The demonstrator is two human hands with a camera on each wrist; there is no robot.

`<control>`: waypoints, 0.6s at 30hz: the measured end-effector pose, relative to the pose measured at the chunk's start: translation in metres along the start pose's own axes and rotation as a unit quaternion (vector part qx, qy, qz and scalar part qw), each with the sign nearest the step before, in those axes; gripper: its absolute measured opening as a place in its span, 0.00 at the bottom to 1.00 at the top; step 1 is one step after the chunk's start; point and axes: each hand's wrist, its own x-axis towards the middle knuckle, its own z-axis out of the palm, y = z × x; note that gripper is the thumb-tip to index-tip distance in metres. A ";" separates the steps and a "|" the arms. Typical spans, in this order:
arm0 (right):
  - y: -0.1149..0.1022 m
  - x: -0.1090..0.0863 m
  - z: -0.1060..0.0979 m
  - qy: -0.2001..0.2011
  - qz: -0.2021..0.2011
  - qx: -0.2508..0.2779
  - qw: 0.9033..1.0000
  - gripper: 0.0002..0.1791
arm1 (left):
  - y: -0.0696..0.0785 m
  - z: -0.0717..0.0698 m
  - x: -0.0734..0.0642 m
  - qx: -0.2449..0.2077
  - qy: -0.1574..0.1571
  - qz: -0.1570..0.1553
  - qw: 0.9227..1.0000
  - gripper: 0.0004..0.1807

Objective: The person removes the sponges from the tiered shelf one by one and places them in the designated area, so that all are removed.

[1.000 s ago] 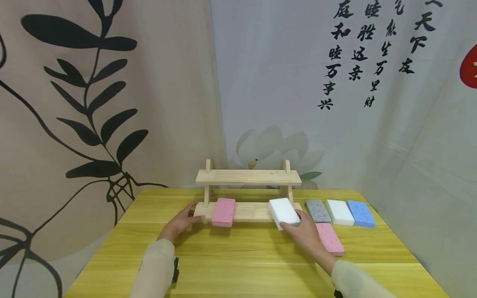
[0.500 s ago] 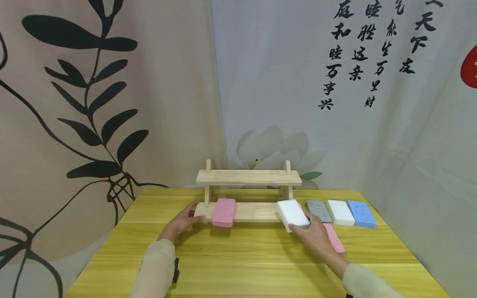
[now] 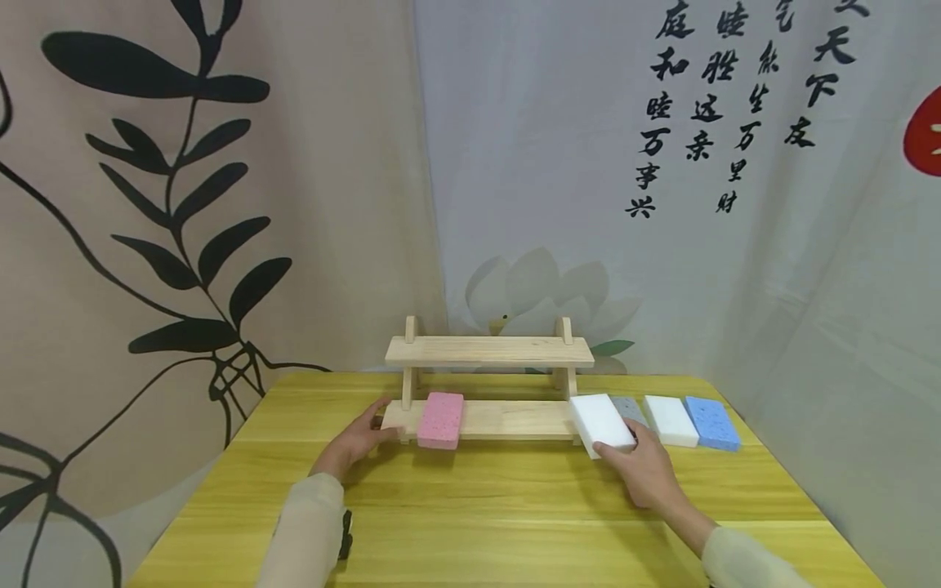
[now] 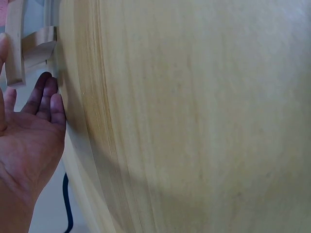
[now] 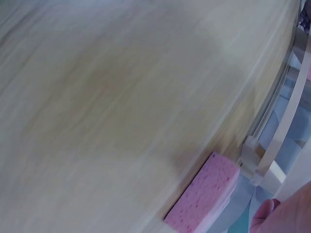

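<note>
In the head view, my right hand (image 3: 645, 467) pinches a white sponge (image 3: 602, 422) between thumb and fingers. The sponge overlaps the right end of the lower board and part of a grey sponge (image 3: 629, 408). My left hand (image 3: 357, 441) holds the left end of a two-tier wooden shelf (image 3: 507, 420), thumb at the front edge and fingers behind. A pink sponge (image 3: 441, 420) lies on its lower board, left of the middle. The right wrist view has another pink sponge (image 5: 206, 194) on the table near my right hand (image 5: 286, 213); in the head view the hand hides it.
A second white sponge (image 3: 671, 421) and a blue sponge (image 3: 712, 424) lie in a row with the grey one at the table's right. The upper board (image 3: 488, 351) stands above and behind the lower one. A printed curtain (image 3: 353, 163) hangs behind the wooden table (image 3: 456, 523).
My right hand has moved right with the white sponge, away from the lower board, and now covers the pink sponge on the table. My left hand has stayed in place.
</note>
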 end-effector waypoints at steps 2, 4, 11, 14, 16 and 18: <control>0.002 0.000 -0.004 0.000 0.002 -0.005 1.000 0.52 | 0.000 0.000 -0.001 0.000 0.001 -0.001 1.000 0.47; 0.003 -0.001 -0.007 0.001 0.006 -0.005 1.000 0.52 | -0.001 -0.001 -0.001 0.001 0.001 -0.001 1.000 0.48; 0.015 -0.002 -0.019 0.015 0.016 -0.007 1.000 0.53 | -0.001 -0.001 -0.002 -0.003 0.001 0.002 1.000 0.48; 0.020 -0.003 -0.023 0.019 0.017 -0.010 1.000 0.53 | -0.001 -0.001 -0.001 -0.003 -0.001 0.002 1.000 0.48; 0.023 -0.003 -0.026 0.022 0.016 -0.013 1.000 0.53 | -0.001 -0.001 -0.001 -0.003 -0.001 0.001 1.000 0.48; 0.026 -0.004 -0.030 0.023 0.016 -0.014 1.000 0.52 | -0.001 -0.001 0.000 -0.004 -0.002 0.002 1.000 0.48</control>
